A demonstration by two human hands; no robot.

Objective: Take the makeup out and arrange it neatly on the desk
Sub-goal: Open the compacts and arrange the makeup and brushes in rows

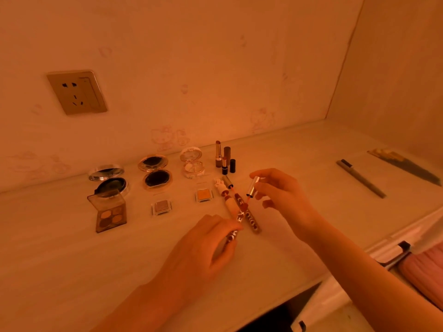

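The left hand (203, 245) grips the lip gloss tube (239, 215) low over the table (72, 259). The right hand (282, 197) pinches its silver cap (253, 186), the wand barely clear of the mouth. I'd steady the tube, draw the wand out straight, then lay both parallel to the neighbouring gloss (253, 222).

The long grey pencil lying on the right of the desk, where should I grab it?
Pinch the long grey pencil around the middle of its thin barrel, coming down from above. It lies flat and slanted on the pale desk with bare space on both sides, so fingers fit there.
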